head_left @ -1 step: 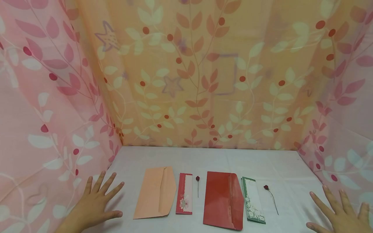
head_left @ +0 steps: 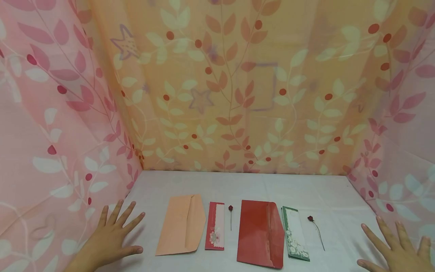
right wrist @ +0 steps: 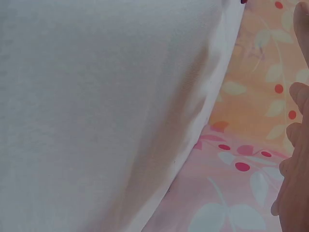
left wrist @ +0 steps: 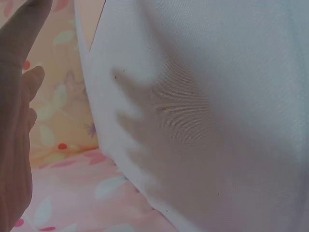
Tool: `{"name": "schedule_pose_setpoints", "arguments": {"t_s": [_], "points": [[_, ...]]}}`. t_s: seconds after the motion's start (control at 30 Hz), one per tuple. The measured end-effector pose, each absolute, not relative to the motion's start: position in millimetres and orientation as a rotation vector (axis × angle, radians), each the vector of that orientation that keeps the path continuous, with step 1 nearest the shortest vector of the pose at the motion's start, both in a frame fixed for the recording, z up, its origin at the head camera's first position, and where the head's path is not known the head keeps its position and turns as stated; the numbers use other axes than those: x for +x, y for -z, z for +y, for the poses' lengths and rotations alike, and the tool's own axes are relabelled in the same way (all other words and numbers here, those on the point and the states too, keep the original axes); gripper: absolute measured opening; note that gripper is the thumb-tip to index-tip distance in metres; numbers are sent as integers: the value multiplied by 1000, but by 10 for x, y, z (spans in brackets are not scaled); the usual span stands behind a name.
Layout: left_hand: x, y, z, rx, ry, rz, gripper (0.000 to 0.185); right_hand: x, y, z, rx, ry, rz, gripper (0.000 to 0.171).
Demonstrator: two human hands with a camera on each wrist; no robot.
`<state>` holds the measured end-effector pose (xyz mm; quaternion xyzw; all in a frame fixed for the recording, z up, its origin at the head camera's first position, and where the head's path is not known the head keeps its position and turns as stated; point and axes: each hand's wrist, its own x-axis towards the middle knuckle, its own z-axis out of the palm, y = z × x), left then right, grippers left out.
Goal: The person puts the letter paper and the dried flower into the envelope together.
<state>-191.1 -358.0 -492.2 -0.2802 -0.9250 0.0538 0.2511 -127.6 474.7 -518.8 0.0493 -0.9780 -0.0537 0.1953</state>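
My left hand [head_left: 113, 236] lies flat on the white tablecloth [head_left: 238, 185] at the front left, fingers spread, holding nothing. My right hand [head_left: 395, 245] lies the same way at the front right. Between them, in a row from left to right: a peach envelope [head_left: 181, 224], a narrow red card [head_left: 215, 231], a small dried rose on a stem [head_left: 230, 216], a red envelope [head_left: 261, 233], a narrow green card [head_left: 295, 233] and a second dried rose [head_left: 316, 231]. The left wrist view shows my fingers [left wrist: 17, 116] over the cloth; the right wrist view shows fingertips [right wrist: 294, 159] at its edge.
Floral fabric walls close the table in: pink on the left [head_left: 51, 132], orange at the back [head_left: 238, 87], pink on the right [head_left: 404, 151]. White cloth stretches behind the row of items up to the back wall.
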Motion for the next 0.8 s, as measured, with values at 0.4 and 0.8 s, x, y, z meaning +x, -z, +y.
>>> {"name": "schedule_pose_setpoints", "arguments": {"t_s": [0.4, 0.8], "points": [[-1926, 4910, -3613, -728, -169, -2546, 99, -1311, 5129, 4698, 80, 155, -2764, 117], [-1945, 4887, -3649, -723, -185, -2546, 97, -1391, 5119, 4654, 147, 119, -2770, 115]]}}
